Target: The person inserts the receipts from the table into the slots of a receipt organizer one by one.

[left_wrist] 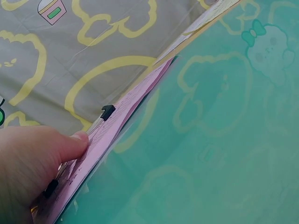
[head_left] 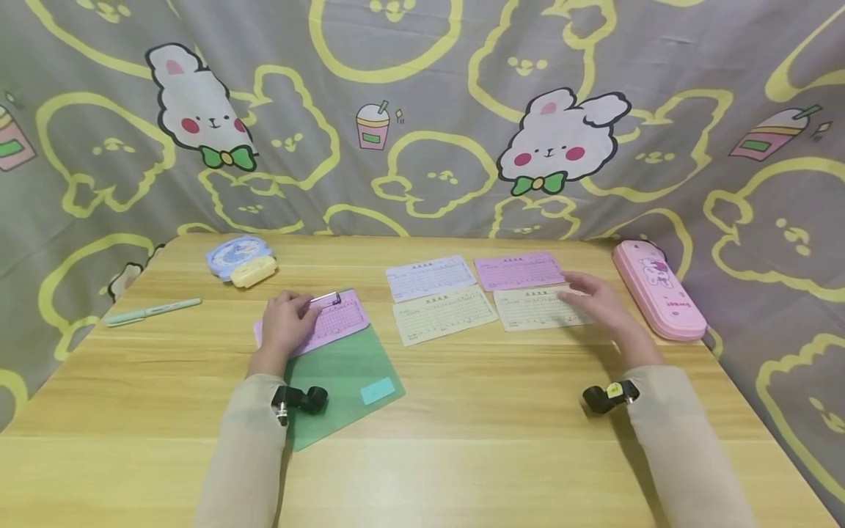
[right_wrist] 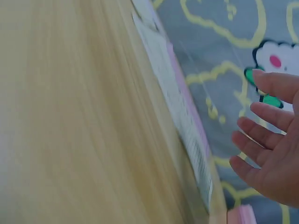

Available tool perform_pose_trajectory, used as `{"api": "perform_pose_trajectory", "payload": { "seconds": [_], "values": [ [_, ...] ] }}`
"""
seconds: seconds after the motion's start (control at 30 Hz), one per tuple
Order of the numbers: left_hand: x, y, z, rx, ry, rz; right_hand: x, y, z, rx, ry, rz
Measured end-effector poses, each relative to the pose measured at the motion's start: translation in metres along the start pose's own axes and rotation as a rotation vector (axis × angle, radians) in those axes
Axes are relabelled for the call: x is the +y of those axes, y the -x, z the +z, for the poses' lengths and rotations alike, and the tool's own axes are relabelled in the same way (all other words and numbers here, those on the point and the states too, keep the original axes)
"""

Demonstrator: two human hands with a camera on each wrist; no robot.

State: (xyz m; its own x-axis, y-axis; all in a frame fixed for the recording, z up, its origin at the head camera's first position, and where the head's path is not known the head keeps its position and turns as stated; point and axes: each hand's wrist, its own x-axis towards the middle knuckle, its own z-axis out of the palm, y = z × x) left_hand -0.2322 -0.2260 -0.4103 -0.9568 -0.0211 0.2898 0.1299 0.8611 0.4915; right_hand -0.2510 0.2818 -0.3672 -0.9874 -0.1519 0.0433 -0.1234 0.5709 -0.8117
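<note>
A green clipboard (head_left: 343,381) lies at a slant on the table, with a pink printed slip (head_left: 346,319) at its top end under the wire clip (left_wrist: 108,111). My left hand (head_left: 285,326) grips the clip end, thumb over the wire in the left wrist view; its other fingers are mostly hidden there. Over the slips on the right, my right hand (head_left: 597,301) hovers with fingers loosely spread, holding nothing in the right wrist view. Beneath and beside it are a cream slip (head_left: 538,312) and a purple slip (head_left: 518,272).
Left of these lie a pale lavender slip (head_left: 429,278) and a yellowish slip (head_left: 444,315). A pink pencil case (head_left: 660,290) stands at the right edge. Farther left are a light green pen (head_left: 155,312) and a blue and yellow item (head_left: 240,260). A patterned curtain (head_left: 422,117) hangs behind.
</note>
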Motion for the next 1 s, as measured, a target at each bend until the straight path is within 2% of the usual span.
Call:
{"api": "perform_pose_trajectory", "payload": {
  "seconds": [0.17, 0.3, 0.37, 0.47, 0.53, 0.6, 0.7, 0.83, 1.0],
  "values": [
    [0.000, 0.000, 0.000, 0.008, -0.005, 0.001, 0.017, -0.005, -0.011, -0.053, 0.067, 0.047],
    [0.000, 0.000, 0.000, 0.010, -0.003, -0.007, 0.031, -0.004, -0.015, -0.123, 0.044, 0.068],
    [0.000, 0.000, 0.000, 0.008, -0.001, -0.007, 0.036, -0.004, -0.016, -0.159, -0.016, 0.097],
    [0.001, 0.000, 0.000, 0.005, 0.002, -0.006, 0.042, -0.004, -0.015, -0.161, 0.069, 0.114],
    [0.001, -0.001, 0.000, 0.006, 0.001, -0.005, 0.044, -0.005, -0.014, -0.160, 0.164, 0.116],
    [0.001, -0.001, 0.000, 0.007, -0.001, -0.005, 0.046, -0.007, -0.012, -0.140, 0.331, 0.104],
    [0.000, -0.001, 0.000, 0.009, -0.002, -0.007, 0.047, -0.008, -0.011, -0.142, 0.444, 0.112],
    [0.000, -0.001, 0.000, 0.012, 0.006, -0.003, 0.048, -0.008, -0.010, -0.147, 0.488, 0.121],
    [0.000, 0.000, 0.001, 0.013, 0.014, -0.006, 0.048, -0.006, -0.010, -0.143, 0.490, 0.107]
  ]
}}
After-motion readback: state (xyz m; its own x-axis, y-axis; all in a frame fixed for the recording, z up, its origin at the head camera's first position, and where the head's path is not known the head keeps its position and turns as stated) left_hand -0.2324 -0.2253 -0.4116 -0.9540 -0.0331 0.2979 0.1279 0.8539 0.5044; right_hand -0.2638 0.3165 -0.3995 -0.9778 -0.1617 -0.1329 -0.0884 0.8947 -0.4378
